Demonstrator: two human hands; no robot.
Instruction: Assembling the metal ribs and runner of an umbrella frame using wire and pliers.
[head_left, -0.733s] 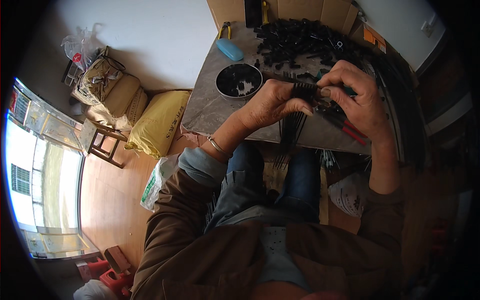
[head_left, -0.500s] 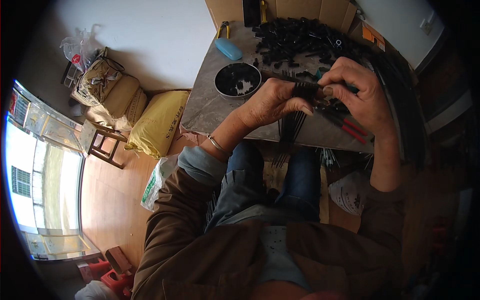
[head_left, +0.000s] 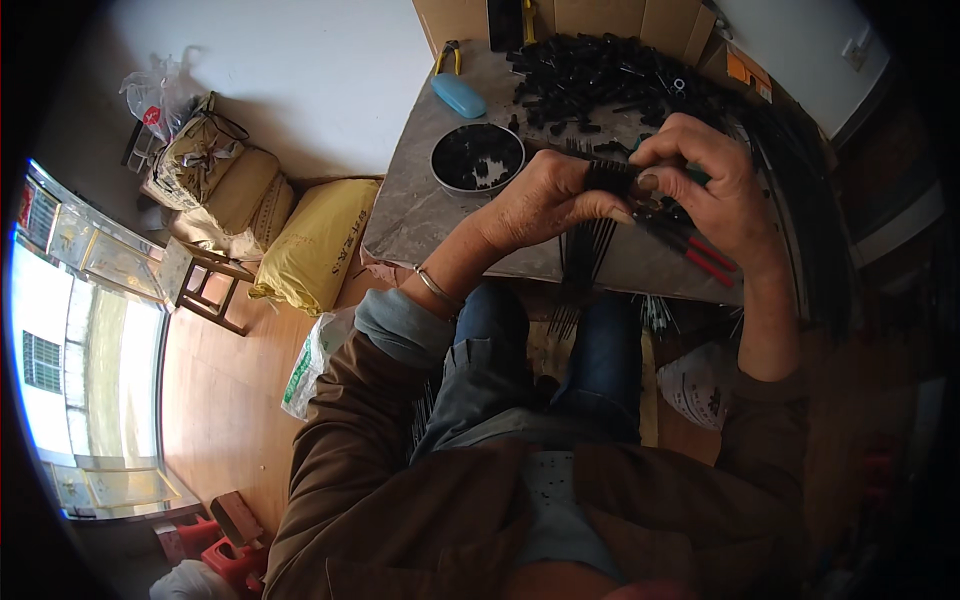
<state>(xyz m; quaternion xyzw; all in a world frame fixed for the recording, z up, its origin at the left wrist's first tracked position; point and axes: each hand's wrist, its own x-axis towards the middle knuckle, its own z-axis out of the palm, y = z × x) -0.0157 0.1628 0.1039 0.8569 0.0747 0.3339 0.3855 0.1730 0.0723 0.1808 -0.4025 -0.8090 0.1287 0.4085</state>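
My left hand (head_left: 540,205) is closed round a bundle of thin black rods (head_left: 608,178) above the table's near edge. Its thumb points right along the bundle. My right hand (head_left: 715,190) meets the right end of the bundle, thumb and forefinger pinched together. Whatever sits between those fingertips is too small and dark to name. A bit of something green (head_left: 697,174) shows by the right palm. Below the left hand, more thin black rods (head_left: 588,250) stick out over the table edge. Red-handled pliers (head_left: 710,258) lie just under the right hand.
On the grey table (head_left: 400,205) stands a round bowl (head_left: 436,168) with small black parts. Behind are a light blue case (head_left: 459,96), a yellow-handled tool (head_left: 448,58) and a heap of black tubular pieces (head_left: 600,75). Long black strips (head_left: 800,200) curve along the right. Sacks (head_left: 318,245) stand left.
My right hand has shifted slightly left and its fingers have turned a little at the bundle's end. The left hand keeps its hold, barely moved.
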